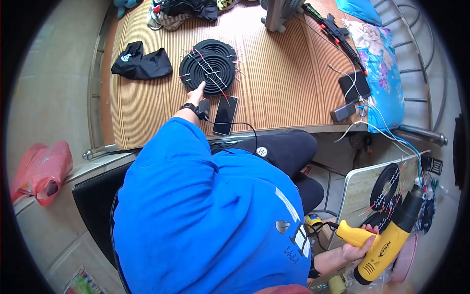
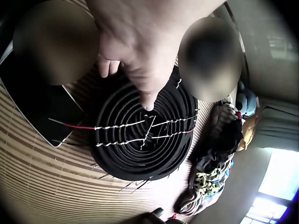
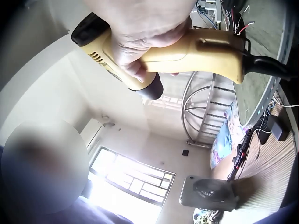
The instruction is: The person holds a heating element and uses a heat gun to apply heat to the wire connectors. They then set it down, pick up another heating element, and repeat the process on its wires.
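A stack of black ringed coils lies on the striped mat, with twisted wire pairs across its top and wire ends sticking out. My left hand reaches to its near edge in the head view. In the left wrist view, an extended finger of the left hand touches or hovers just over the coils; which one I cannot tell. Low on the right, my right hand grips the handle of a yellow heat gun, its dark nozzle by the small table. The right wrist view shows the hand round the handle.
A phone lies beside the coils, a black pouch to their left. More wired coils rest on a small table. Cables and a power bank lie near a floral pillow; a fan and toy gun are farther back.
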A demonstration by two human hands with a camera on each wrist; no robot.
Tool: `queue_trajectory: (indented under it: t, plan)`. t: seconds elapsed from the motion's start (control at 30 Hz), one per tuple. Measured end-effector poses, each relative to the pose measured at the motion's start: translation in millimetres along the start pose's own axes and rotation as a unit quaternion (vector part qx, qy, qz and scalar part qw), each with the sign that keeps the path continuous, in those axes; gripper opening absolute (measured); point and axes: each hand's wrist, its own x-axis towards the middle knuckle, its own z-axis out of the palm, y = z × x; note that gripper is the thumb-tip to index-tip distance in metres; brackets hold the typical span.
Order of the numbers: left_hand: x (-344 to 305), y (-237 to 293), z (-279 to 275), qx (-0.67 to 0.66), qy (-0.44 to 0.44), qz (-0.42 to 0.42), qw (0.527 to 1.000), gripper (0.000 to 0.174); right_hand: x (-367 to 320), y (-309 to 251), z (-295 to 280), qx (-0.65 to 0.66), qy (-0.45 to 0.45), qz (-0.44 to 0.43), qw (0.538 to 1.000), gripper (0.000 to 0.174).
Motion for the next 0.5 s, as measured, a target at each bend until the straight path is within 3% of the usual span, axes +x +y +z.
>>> queue_trajectory:
  t: [0.07, 0.17, 0.33, 0.43, 0.5]
  plan:
    - [5, 0, 10, -0.057, -0.018, -0.020, 0.998, 0.082, -1, -2, 8, -0.009, -0.001, 0.002, 1.000, 0.032]
    - [23, -10, 18, 0.026, 0.076, -0.051, 0.995, 0.090, -2, -3, 15, -0.019, -0.011, 0.000, 1.000, 0.032]
    - [-4, 3, 12, -0.041, 0.030, -0.056, 0.997, 0.085, 1, -2, 24, -0.006, -0.036, 0.006, 0.999, 0.031]
    - [-1, -4, 15, -0.097, 0.179, 0.049, 0.978, 0.079, 1, -1, 27, -0.009, -0.036, 0.012, 0.999, 0.031]
    - [-20, 2, 13, -0.144, 0.169, 0.065, 0.973, 0.080, 2, 0, 29, -0.028, -0.025, 0.010, 0.999, 0.033]
